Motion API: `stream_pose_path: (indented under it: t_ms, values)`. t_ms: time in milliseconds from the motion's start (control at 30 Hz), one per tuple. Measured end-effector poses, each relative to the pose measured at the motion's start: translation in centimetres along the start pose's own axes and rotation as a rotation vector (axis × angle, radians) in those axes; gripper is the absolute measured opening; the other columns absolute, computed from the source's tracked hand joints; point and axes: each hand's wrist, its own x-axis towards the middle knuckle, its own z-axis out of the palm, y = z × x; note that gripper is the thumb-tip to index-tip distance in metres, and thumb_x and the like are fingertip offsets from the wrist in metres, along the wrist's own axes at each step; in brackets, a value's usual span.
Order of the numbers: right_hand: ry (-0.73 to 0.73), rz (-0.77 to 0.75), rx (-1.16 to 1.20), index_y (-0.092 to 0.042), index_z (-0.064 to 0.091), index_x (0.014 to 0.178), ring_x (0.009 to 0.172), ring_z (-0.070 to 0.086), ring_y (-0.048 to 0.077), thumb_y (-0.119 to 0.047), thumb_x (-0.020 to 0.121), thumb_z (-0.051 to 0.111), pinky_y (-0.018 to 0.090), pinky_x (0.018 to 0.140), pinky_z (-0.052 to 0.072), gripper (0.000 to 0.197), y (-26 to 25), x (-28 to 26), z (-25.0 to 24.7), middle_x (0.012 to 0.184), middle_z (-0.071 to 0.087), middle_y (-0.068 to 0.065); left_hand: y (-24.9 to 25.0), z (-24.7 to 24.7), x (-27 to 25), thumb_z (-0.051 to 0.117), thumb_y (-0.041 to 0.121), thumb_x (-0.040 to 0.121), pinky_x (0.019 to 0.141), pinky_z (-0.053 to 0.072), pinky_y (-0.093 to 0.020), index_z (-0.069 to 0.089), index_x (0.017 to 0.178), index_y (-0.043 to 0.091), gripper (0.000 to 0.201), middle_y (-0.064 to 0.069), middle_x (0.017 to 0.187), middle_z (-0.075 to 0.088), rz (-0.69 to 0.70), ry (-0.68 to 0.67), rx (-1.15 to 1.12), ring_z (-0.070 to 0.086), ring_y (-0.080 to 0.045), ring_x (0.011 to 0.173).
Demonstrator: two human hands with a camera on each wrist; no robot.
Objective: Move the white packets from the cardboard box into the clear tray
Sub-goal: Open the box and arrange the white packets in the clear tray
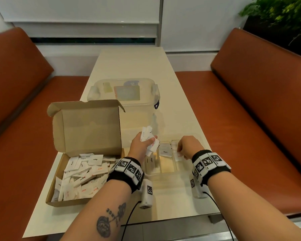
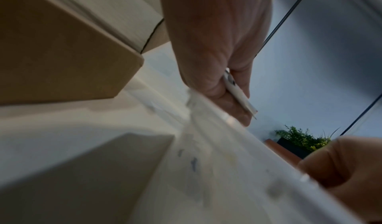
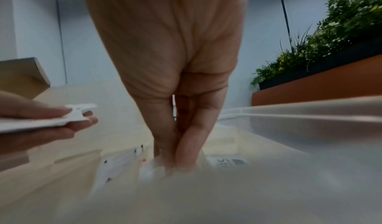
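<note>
The left hand (image 1: 142, 145) grips a bunch of white packets (image 1: 149, 140) between thumb and fingers (image 3: 62, 129), above the left edge of the clear tray (image 1: 172, 173). The right hand (image 1: 189, 145) reaches down into the tray, its fingers (image 3: 186, 145) pinching one packet (image 1: 178, 156) at the bottom. More packets fill the cardboard box (image 1: 57, 188) at the surface's left edge.

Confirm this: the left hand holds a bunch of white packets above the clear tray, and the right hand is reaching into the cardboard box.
Wrong on the right hand: the head view shows it reaching into the clear tray, not the cardboard box. The left hand does hold a bunch of white packets.
</note>
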Motion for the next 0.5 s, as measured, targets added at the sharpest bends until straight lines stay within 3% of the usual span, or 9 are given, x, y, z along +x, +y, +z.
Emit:
stream_pose_path:
  t_ms: [133,233,333,500]
  values:
    - [0.030,-0.032,-0.018,-0.017,0.052,0.061,0.071,0.058,0.022,0.005,0.086,0.054,0.031,0.077,0.054,0.033,0.2,0.2,0.5,0.093,0.070,0.015,0.2,0.1,-0.3,0.055,-0.003,0.091,0.098,0.046,-0.052,0.050,0.120,0.009,0.032,-0.022,0.121,0.062,-0.007,-0.006,0.001,0.059,-0.037,0.113]
    - [0.039,-0.044,-0.045,-0.014,0.055,0.067,0.078,0.064,0.026,0.006,0.083,0.053,0.031,0.076,0.055,0.026,0.3,0.3,0.6,0.093,0.070,0.014,0.4,0.2,-0.4,0.055,-0.003,0.092,0.093,0.047,-0.049,0.049,0.122,0.008,0.032,-0.021,0.121,0.062,-0.011,-0.009,0.013,0.059,-0.037,0.113]
    - [0.059,-0.049,-0.086,-0.015,0.052,0.071,0.076,0.056,0.022,0.004,0.081,0.054,0.026,0.068,0.046,0.021,0.3,0.2,1.0,0.092,0.066,0.010,0.4,0.2,-0.4,0.055,-0.003,0.092,0.092,0.048,-0.049,0.049,0.120,0.009,0.031,-0.021,0.121,0.062,-0.010,-0.007,0.017,0.060,-0.037,0.112]
    - [0.073,-0.064,-0.139,-0.017,0.042,0.067,0.083,0.057,0.024,0.002,0.082,0.055,0.027,0.072,0.044,0.027,0.3,0.2,1.3,0.099,0.065,0.010,0.4,0.2,-0.5,0.055,-0.003,0.091,0.096,0.046,-0.051,0.050,0.115,0.011,0.029,-0.022,0.121,0.062,-0.011,-0.010,0.015,0.059,-0.037,0.113]
